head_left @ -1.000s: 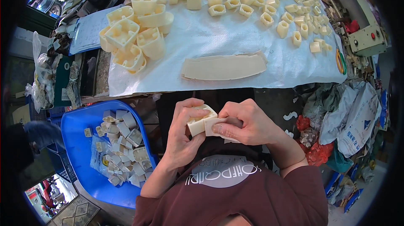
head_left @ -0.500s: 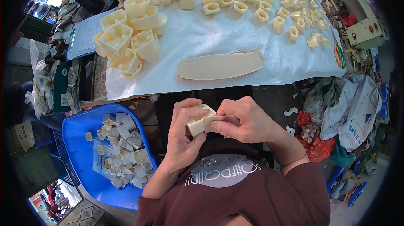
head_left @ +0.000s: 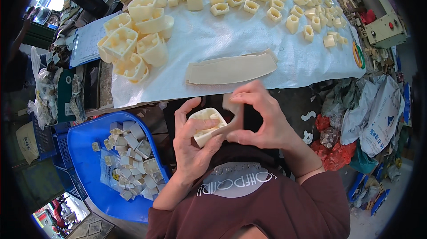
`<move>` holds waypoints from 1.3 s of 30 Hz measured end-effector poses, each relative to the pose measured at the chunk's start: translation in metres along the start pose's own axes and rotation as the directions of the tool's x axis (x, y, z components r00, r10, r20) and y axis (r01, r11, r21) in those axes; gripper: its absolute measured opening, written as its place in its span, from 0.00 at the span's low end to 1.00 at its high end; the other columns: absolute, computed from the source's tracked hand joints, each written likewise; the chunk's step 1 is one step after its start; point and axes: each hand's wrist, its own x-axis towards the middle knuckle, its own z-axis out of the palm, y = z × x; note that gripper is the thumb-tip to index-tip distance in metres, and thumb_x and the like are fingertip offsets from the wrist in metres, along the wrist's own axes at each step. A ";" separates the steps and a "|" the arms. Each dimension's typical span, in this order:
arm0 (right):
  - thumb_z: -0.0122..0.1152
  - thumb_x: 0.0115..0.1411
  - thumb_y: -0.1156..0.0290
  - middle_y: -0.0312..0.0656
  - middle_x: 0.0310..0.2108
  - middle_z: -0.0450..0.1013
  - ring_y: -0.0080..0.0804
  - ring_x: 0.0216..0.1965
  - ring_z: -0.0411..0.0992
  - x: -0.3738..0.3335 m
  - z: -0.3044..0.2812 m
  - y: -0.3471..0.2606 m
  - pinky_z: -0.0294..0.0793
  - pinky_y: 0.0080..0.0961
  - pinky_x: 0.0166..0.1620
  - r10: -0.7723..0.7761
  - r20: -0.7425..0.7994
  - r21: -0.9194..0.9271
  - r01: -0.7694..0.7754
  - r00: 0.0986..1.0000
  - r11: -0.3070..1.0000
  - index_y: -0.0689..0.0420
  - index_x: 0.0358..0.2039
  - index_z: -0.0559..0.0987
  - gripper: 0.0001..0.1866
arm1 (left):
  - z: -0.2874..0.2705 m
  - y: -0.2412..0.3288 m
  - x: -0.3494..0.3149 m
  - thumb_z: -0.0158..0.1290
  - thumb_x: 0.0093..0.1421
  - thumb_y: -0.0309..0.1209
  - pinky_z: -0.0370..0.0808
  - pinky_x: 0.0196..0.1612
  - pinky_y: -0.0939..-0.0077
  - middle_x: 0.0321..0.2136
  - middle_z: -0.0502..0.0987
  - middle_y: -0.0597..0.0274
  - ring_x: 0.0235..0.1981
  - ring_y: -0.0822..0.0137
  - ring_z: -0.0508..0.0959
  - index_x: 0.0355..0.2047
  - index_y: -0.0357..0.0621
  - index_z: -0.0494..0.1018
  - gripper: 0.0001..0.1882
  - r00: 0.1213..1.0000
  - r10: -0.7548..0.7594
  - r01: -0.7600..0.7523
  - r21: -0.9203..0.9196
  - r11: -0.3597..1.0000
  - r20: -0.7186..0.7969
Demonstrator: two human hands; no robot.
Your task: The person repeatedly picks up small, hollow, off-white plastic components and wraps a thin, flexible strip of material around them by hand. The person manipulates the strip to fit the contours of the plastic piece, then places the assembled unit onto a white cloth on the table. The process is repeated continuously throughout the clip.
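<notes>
In front of my chest, my left hand (head_left: 190, 146) is closed around a cream, hollow plastic housing (head_left: 203, 138), its open side facing up. The fingers reach over its rim, and the thumb presses near the corner beside the strip. My right hand (head_left: 271, 125) pinches the upper part of a thin beige flexible strip (head_left: 237, 115) between its fingers. The strip curves down and its lower end lies against the right side wall of the housing. On the table's near edge rests a stack of similar flat beige strips (head_left: 231, 69).
Several larger cream housings (head_left: 122, 41) are heaped at the table's left. Many small hollow cream pieces (head_left: 251, 6) spread over the white sheet (head_left: 169, 78). A blue tub (head_left: 84, 168) with wrapped pieces (head_left: 138, 154) stands at my left; bags (head_left: 378, 114) lie at right.
My right hand has opened wider and moved up and right, pulling the strip out into a curve away from the housing. The left hand has tilted the housing so more of its inside shows.
</notes>
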 end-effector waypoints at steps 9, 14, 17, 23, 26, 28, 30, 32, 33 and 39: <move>0.71 0.44 0.60 0.41 0.26 0.68 0.32 0.24 0.69 -0.037 0.036 -0.016 0.68 0.26 0.25 0.206 0.516 0.145 -0.322 0.831 0.936 0.58 0.35 0.70 0.23 | -0.007 0.000 0.006 0.61 0.47 0.24 0.70 0.47 0.71 0.48 0.68 0.47 0.47 0.61 0.71 0.36 0.41 0.75 0.14 0.998 0.057 -0.054 -0.057 0.997 0.038; 0.71 0.42 0.64 0.40 0.48 0.62 0.26 0.44 0.66 -0.037 0.050 0.002 0.71 0.27 0.42 0.305 0.587 0.542 -0.644 0.750 0.540 0.56 0.58 0.56 0.45 | -0.005 0.001 0.006 0.63 0.45 0.23 0.69 0.49 0.70 0.50 0.67 0.43 0.50 0.60 0.70 0.36 0.40 0.76 0.15 0.994 0.064 -0.035 -0.308 0.951 0.084; 0.74 0.41 0.60 0.40 0.55 0.57 0.28 0.55 0.58 -0.032 0.060 -0.002 0.61 0.31 0.55 0.328 0.375 0.907 -0.417 0.867 0.066 0.54 0.62 0.48 0.54 | -0.010 0.000 0.006 0.64 0.42 0.23 0.69 0.49 0.70 0.52 0.66 0.43 0.50 0.59 0.70 0.34 0.41 0.77 0.15 0.995 0.074 -0.047 -0.349 0.936 0.064; 0.67 0.51 0.65 0.36 0.47 0.68 0.26 0.50 0.65 -0.024 0.040 -0.001 0.62 0.32 0.54 0.440 0.257 0.964 -0.261 0.861 -0.053 0.54 0.47 0.70 0.24 | -0.021 -0.010 0.002 0.67 0.39 0.24 0.69 0.49 0.69 0.51 0.66 0.43 0.48 0.58 0.71 0.30 0.42 0.78 0.15 0.987 0.135 -0.106 -0.282 0.954 0.085; 0.66 0.52 0.63 0.37 0.39 0.69 0.26 0.43 0.67 -0.029 0.039 0.006 0.66 0.28 0.47 0.482 0.293 0.951 -0.305 0.826 -0.054 0.58 0.41 0.72 0.20 | -0.023 -0.011 0.001 0.68 0.38 0.25 0.69 0.49 0.69 0.50 0.67 0.43 0.48 0.58 0.71 0.29 0.42 0.78 0.15 0.979 0.148 -0.099 -0.311 0.945 0.139; 0.65 0.52 0.64 0.36 0.36 0.70 0.25 0.40 0.67 -0.027 0.040 0.003 0.66 0.25 0.44 0.520 0.281 0.950 -0.312 0.807 -0.029 0.59 0.39 0.73 0.17 | -0.024 -0.012 0.001 0.69 0.37 0.27 0.69 0.49 0.69 0.50 0.67 0.43 0.48 0.58 0.71 0.28 0.42 0.78 0.16 0.974 0.160 -0.103 -0.314 0.944 0.163; 0.64 0.53 0.66 0.36 0.34 0.71 0.24 0.38 0.68 -0.025 0.041 0.000 0.67 0.23 0.42 0.546 0.272 0.950 -0.311 0.793 -0.022 0.59 0.38 0.73 0.15 | -0.024 -0.013 0.002 0.69 0.37 0.28 0.69 0.48 0.69 0.49 0.67 0.42 0.48 0.58 0.72 0.28 0.42 0.79 0.15 0.970 0.161 -0.098 -0.318 0.943 0.180; 0.64 0.54 0.68 0.36 0.33 0.71 0.23 0.37 0.69 -0.025 0.040 -0.001 0.67 0.22 0.42 0.560 0.268 0.953 -0.302 0.784 -0.032 0.59 0.37 0.73 0.14 | -0.024 -0.014 0.001 0.69 0.37 0.28 0.69 0.48 0.68 0.49 0.68 0.42 0.48 0.58 0.72 0.27 0.42 0.79 0.15 0.970 0.151 -0.083 -0.324 0.943 0.189; 0.63 0.54 0.68 0.36 0.34 0.71 0.23 0.37 0.69 -0.026 0.040 -0.001 0.68 0.22 0.42 0.552 0.270 0.952 -0.306 0.789 -0.029 0.59 0.38 0.73 0.13 | -0.024 -0.015 0.001 0.69 0.37 0.29 0.69 0.48 0.68 0.49 0.67 0.42 0.48 0.57 0.72 0.28 0.42 0.79 0.15 0.968 0.156 -0.084 -0.332 0.940 0.195; 0.61 0.56 0.70 0.35 0.36 0.72 0.22 0.38 0.69 -0.029 0.043 0.004 0.68 0.23 0.43 0.515 0.277 0.949 -0.314 0.811 -0.017 0.58 0.40 0.74 0.12 | -0.021 -0.015 0.002 0.69 0.38 0.30 0.69 0.49 0.66 0.50 0.67 0.39 0.50 0.55 0.71 0.28 0.42 0.79 0.15 0.961 0.156 -0.064 -0.364 0.929 0.227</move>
